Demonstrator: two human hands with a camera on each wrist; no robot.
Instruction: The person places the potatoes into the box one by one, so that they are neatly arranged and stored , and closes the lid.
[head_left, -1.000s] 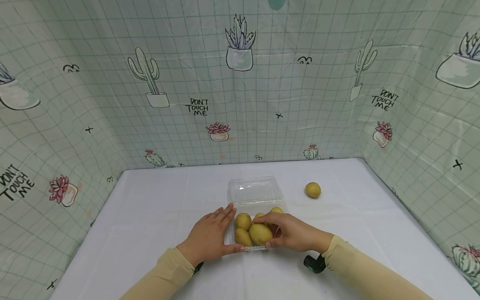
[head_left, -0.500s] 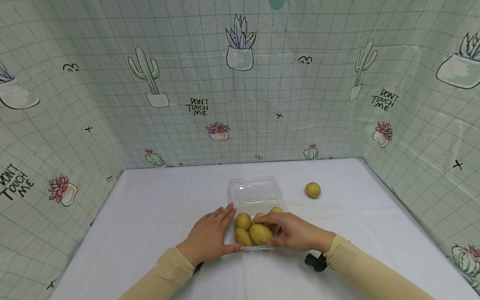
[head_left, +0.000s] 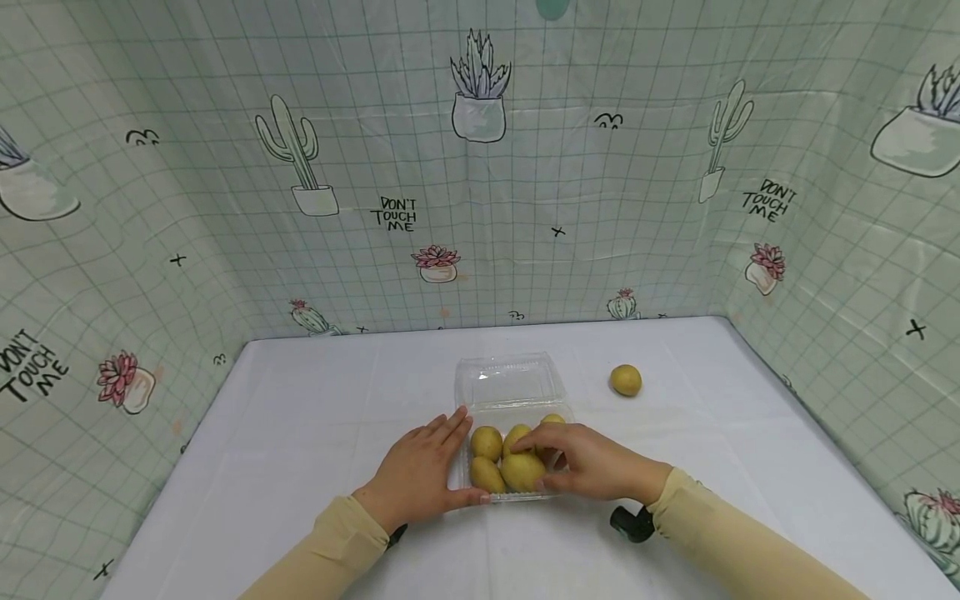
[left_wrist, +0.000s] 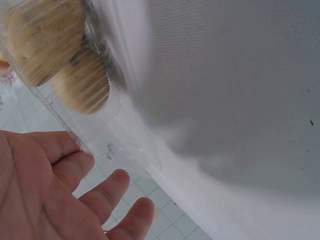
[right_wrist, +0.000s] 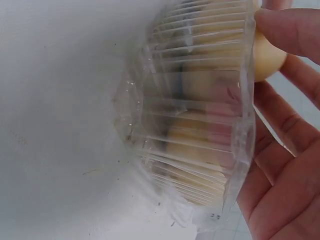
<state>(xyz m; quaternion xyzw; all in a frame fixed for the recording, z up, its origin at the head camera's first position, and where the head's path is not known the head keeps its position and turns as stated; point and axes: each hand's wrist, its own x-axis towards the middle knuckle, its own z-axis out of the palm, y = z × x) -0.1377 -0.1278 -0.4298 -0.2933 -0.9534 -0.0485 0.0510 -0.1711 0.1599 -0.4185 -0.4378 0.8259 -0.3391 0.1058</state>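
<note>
An unlatched clear plastic clamshell box (head_left: 517, 410) holds several yellow potatoes, with its lid (head_left: 510, 381) tipped back. My left hand (head_left: 420, 475) lies along the box's left side, fingers extended, thumb at the front corner. In the left wrist view its fingertips touch the clear wall, behind which a speckled potato (left_wrist: 45, 40) shows. My right hand (head_left: 592, 462) reaches over the right part of the box, curled fingers and thumb round the front-right potato (head_left: 522, 472). In the right wrist view that potato (right_wrist: 267, 57) stands above the rim beside the thumb. My hand partly hides the potatoes at right.
One more potato (head_left: 626, 380) lies on the white-covered table (head_left: 337, 392), behind and right of the box. A cactus-print curtain (head_left: 480, 208) surrounds the table at the back and sides. A black device (head_left: 632, 523) sits under the right wrist.
The front-right potato has settled slightly lower and to the right in the box, exposing more of the one behind it. My right fingers lifted a little; the left hand stayed still.
</note>
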